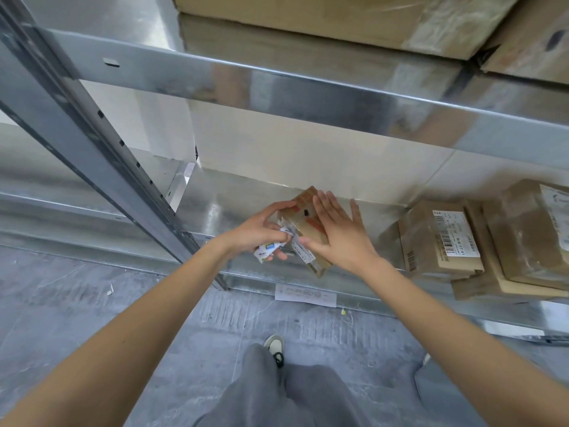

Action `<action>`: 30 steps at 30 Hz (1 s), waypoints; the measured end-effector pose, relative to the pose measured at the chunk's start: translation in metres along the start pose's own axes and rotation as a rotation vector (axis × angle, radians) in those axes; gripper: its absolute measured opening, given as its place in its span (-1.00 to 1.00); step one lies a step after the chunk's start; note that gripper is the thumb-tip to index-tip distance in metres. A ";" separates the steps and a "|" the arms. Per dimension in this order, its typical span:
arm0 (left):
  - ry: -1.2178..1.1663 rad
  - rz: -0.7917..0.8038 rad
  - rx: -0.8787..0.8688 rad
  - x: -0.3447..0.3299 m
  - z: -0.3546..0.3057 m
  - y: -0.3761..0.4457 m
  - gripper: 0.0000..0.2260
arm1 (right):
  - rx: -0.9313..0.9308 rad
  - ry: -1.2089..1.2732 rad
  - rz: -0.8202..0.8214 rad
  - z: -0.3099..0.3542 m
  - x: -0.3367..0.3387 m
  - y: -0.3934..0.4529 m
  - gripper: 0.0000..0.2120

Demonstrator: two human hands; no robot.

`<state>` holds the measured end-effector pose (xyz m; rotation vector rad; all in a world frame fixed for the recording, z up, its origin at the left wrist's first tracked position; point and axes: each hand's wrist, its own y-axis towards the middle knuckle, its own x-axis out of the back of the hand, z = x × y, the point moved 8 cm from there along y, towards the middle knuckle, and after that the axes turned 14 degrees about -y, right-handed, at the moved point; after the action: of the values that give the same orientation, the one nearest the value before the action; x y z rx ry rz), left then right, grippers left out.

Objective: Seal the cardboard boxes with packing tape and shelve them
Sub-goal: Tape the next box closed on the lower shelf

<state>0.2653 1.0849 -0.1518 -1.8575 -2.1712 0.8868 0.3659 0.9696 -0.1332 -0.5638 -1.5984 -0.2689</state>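
Observation:
A small brown cardboard box (303,218) with red print and a white label strip stands tilted on the lower metal shelf (221,201). My right hand (338,232) lies flat on the box's top with straight fingers. My left hand (261,231) holds the box's left side, thumb on the upper edge, and its lower fingers are curled round a crumpled white label paper (268,251). No tape roll is visible.
Taped boxes (443,238) with shipping labels are stacked on the same shelf to the right. Large boxes (308,16) fill the upper shelf. A slanted grey upright (101,149) stands left. A paper slip (304,294) lies on the grey floor by my legs.

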 end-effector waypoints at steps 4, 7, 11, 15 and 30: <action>-0.002 0.003 -0.010 -0.002 -0.004 0.001 -0.43 | 0.078 0.002 -0.073 0.027 0.001 -0.012 -0.39; 0.001 -0.007 -0.017 -0.003 -0.005 -0.001 -0.43 | 0.071 -0.103 -0.163 0.038 0.003 -0.014 -0.49; 0.021 -0.040 -0.066 0.000 -0.005 -0.002 -0.39 | 0.082 -0.056 -0.220 0.044 0.013 -0.014 -0.47; 0.097 -0.190 -0.224 0.008 0.002 -0.010 -0.24 | -0.163 0.055 -0.034 0.011 0.001 -0.013 -0.20; -0.315 -0.632 -0.543 0.023 -0.024 -0.021 -0.81 | -0.532 1.576 0.103 0.035 -0.031 0.000 -0.10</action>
<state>0.2539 1.1129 -0.1275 -1.0594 -3.1608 0.5029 0.3363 0.9807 -0.1672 -0.5644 0.0483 -0.8133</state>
